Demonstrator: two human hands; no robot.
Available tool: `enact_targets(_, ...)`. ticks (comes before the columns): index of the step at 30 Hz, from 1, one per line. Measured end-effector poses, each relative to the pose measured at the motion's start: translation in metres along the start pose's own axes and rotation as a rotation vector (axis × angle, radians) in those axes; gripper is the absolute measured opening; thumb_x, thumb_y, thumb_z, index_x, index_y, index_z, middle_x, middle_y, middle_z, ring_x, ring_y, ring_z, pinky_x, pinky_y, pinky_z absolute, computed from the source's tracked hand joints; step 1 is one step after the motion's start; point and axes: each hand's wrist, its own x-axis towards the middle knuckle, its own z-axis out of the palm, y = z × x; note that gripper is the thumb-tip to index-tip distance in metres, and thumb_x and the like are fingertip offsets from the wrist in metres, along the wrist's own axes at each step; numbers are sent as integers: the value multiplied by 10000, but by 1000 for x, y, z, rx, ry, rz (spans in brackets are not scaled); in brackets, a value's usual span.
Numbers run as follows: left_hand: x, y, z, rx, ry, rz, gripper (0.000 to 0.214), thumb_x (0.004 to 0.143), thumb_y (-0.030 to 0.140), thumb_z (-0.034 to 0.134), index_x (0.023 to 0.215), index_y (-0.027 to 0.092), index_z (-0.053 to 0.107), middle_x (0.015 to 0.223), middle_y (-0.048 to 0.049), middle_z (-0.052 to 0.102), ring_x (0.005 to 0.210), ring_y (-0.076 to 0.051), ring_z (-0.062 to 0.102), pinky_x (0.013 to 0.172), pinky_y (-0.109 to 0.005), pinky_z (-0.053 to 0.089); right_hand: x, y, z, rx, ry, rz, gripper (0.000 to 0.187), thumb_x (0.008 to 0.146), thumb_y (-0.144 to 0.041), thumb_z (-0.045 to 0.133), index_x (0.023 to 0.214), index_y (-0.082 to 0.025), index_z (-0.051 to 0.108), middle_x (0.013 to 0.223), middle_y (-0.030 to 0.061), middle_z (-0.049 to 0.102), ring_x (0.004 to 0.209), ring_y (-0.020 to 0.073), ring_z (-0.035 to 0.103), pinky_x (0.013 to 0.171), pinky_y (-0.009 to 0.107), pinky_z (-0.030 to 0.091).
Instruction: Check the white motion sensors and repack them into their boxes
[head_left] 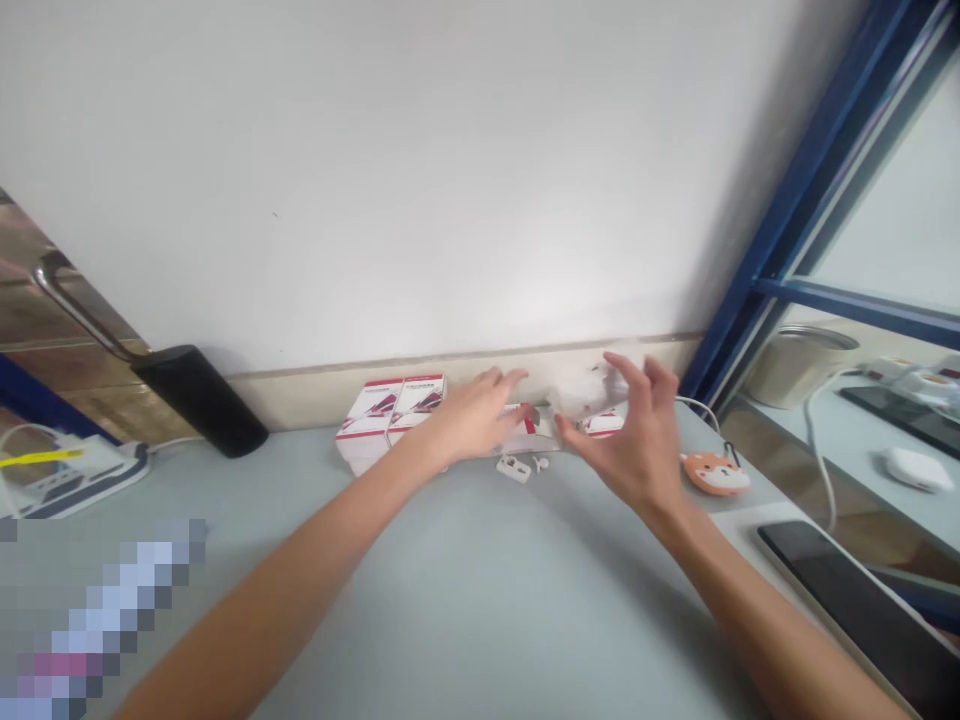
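Both my arms reach across a pale grey table [465,590] toward the wall. My left hand [472,415] lies with fingers stretched out over a white and red box [536,425], touching or just above it. My right hand [637,430] is open with fingers spread and curved, beside another white and red box [604,423] and a blurred white thing [585,390] that I cannot make out. Two more white and red boxes [390,415] stand side by side to the left of my left hand. A small white part [514,467] lies on the table beneath my hands.
A black cylinder [199,398] leans at the wall on the left, with a white power strip [71,475] beyond it. An orange animal-shaped pouch [716,472] and a dark tablet [862,610] lie at right. A blue frame [780,230] borders a neighbouring desk holding a metal pot [799,362].
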Motion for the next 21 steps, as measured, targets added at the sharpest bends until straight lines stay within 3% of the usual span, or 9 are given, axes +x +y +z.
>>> enact_targets(2, 8, -17, 14, 153, -143, -9, 714, 881, 481, 722, 1515, 233, 509, 1425, -186, 626, 1316, -388, 595, 1058, -441, 440, 4, 3, -2, -14, 33, 62, 852, 753, -468, 857, 1482, -264, 467, 1452, 177, 425, 1335, 371, 520, 1068, 587, 511)
enact_targets(4, 13, -25, 24, 192, -200, -13, 735, 869, 409, 737, 1536, 218, 493, 1428, -202, 633, 1361, -412, 571, 1109, -478, 407, 6, 3, -3, -23, 27, 93, 865, 749, -467, 860, 1485, -261, 455, 1453, 178, 433, 1348, 371, 508, 1081, 600, 493)
enact_targets(8, 5, -14, 22, 235, -86, 97, 816, 888, 416, 723, 1616, 259, 387, 1439, -170, 602, 1322, -395, 571, 1092, -476, 427, 7, -1, -6, -36, 17, 96, 847, 773, -482, 844, 1488, -262, 447, 1457, 182, 453, 1354, 369, 502, 1087, 611, 470)
enact_targets(10, -11, -3, 14, 288, 33, 188, 778, 914, 412, 686, 1616, 308, 366, 1374, -128, 598, 1218, -352, 602, 1006, -448, 483, 7, -6, -9, -10, -5, 94, 844, 784, -497, 839, 1488, -261, 439, 1451, 182, 475, 1349, 365, 505, 1083, 605, 472)
enact_targets(15, -75, 5, -2, 694, 256, 398, 430, 897, 317, 684, 1320, 299, 605, 1103, -99, 551, 964, -291, 572, 836, -412, 498, -1, -29, -16, 148, -166, 103, 889, 772, -519, 846, 1508, -274, 411, 1431, 170, 519, 1276, 348, 574, 1033, 555, 524)
enact_targets(17, -99, 1, -4, 819, 260, 410, 426, 891, 252, 668, 1309, 316, 611, 1093, -107, 536, 966, -292, 559, 810, -400, 492, -8, -40, -17, 162, -219, 85, 902, 767, -514, 851, 1519, -296, 402, 1456, 166, 496, 1295, 359, 569, 1039, 566, 522)
enact_targets(21, -134, -11, -1, 904, 250, 347, 506, 866, 249, 687, 1357, 315, 587, 1066, -119, 534, 951, -306, 558, 791, -414, 509, -23, -59, -17, 100, -201, 2, 890, 773, -522, 845, 1515, -313, 399, 1508, 178, 424, 1391, 414, 497, 1075, 639, 483)
